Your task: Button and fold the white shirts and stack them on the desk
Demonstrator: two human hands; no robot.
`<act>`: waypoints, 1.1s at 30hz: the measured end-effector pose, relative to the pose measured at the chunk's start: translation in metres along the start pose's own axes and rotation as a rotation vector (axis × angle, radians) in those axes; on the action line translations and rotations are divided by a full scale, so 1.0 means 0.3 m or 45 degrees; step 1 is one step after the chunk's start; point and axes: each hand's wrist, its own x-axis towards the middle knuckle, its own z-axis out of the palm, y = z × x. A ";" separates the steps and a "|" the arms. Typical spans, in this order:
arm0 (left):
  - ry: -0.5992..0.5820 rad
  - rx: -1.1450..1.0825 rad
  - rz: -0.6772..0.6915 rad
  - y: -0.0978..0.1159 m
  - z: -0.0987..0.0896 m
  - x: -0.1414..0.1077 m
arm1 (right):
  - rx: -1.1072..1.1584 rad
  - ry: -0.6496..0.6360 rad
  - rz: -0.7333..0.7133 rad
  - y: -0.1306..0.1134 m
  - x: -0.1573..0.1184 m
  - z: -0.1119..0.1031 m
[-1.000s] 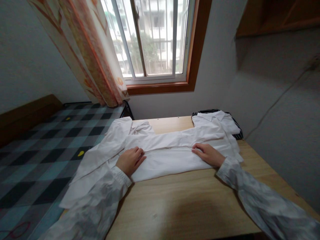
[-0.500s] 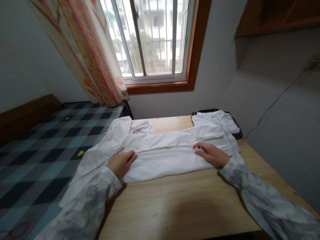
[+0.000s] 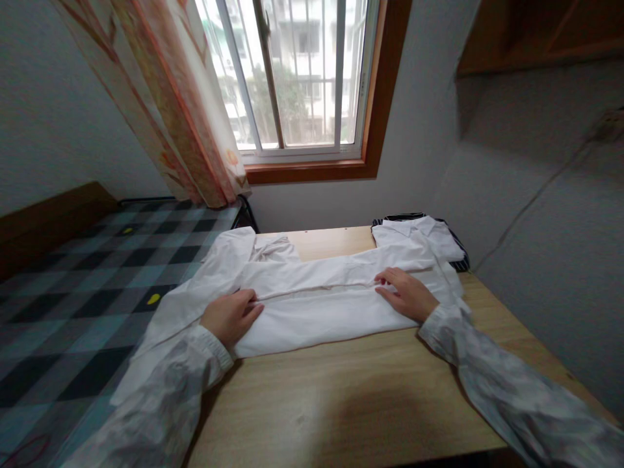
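Observation:
A white shirt point(image 3: 312, 318) lies spread across the wooden table, its lower part folded toward me along a long seam. One white sleeve drapes over the table's left side toward the bed. My left hand point(image 3: 229, 318) rests on the shirt's left part, thumb and fingers apart at the end of the seam. On the right, my right hand point(image 3: 408, 296) touches the cloth beside the same seam, with loosely bent fingers and a gap between thumb and forefinger. Neither hand visibly grips the fabric.
Folded clothes, a white collared shirt point(image 3: 441, 235) over a dark striped garment point(image 3: 461, 265), sit at the table's back right corner. A bed with a checked cover point(image 3: 97, 312) adjoins the left side. Beyond the table point(image 3: 312, 403) are a window point(image 3: 312, 84) and a curtain point(image 3: 190, 117).
My left hand has shifted slightly left, its thumb and forefinger spreading apart. The right hand's fingers have lifted a little from the seam. The shirt lies much as before.

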 end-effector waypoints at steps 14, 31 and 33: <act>0.268 0.367 0.433 -0.006 0.059 0.036 | -0.454 -0.033 -0.298 -0.015 0.081 0.049; 0.365 0.398 0.599 -0.006 0.048 -0.001 | -0.267 0.034 -0.370 0.008 0.043 0.045; 0.369 0.338 0.593 0.000 0.049 0.000 | -0.247 0.012 -0.360 -0.003 0.042 0.040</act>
